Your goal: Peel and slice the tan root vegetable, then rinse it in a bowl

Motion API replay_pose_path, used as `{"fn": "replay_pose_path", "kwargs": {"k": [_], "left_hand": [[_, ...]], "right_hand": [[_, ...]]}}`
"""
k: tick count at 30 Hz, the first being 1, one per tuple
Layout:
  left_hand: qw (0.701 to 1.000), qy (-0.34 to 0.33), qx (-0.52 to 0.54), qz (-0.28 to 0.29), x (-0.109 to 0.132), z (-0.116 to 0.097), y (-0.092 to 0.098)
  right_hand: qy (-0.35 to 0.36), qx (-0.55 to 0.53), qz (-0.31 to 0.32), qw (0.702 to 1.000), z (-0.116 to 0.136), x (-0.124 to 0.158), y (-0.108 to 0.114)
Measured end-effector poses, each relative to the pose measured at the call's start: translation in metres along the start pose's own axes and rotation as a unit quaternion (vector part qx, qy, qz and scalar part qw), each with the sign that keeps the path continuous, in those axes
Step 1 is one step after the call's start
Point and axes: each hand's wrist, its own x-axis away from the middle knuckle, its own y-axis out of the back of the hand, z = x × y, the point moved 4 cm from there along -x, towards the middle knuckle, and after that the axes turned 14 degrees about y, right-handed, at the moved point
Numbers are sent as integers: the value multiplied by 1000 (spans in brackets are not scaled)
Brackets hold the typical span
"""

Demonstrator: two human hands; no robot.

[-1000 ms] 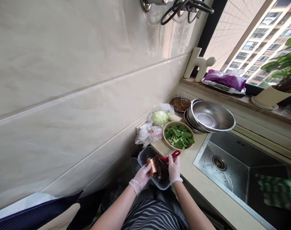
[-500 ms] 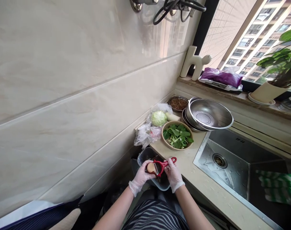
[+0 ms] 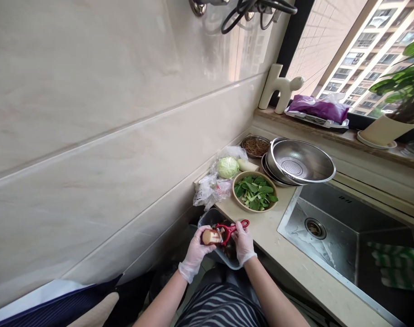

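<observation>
In my gloved left hand (image 3: 195, 252) is a piece of root vegetable (image 3: 211, 237) with dark reddish-brown skin and pale flesh showing on its end and side; I cannot tell its exact kind. My gloved right hand (image 3: 244, 243) grips a red peeler (image 3: 229, 230) by its handle. The peeler's blade lies against the vegetable's right part. Both hands are over a grey bin (image 3: 234, 264) below the counter edge, with dark scraps inside that are hard to make out.
On the counter (image 3: 271, 231) stand a basket (image 3: 234, 193) of leafy greens, a cabbage (image 3: 227, 167) in plastic, a dish of brown strips (image 3: 256, 146) and a steel colander (image 3: 304, 161). The sink (image 3: 332, 240) lies right, with a green-striped cloth (image 3: 397, 265). A tiled wall rises left.
The vegetable has turned in my left hand, and a peeled pale side now shows beside its cut end. Both hands have shifted slightly left in view, the peeler staying against the vegetable.
</observation>
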Motion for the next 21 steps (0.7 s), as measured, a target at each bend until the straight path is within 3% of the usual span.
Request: {"fn": "replay_pose_path", "kwargs": {"k": [8, 15, 21], "left_hand": [[998, 1, -3, -58, -11, -8, 27], [990, -30, -125, -64, -20, 7, 21], [992, -57, -92, -71, -14, 4, 22]], "right_hand": [[44, 24, 19, 999, -4, -8, -9], [-31, -52, 65, 996, -7, 12, -28], [-22, -38, 30, 999, -15, 2, -13]]}}
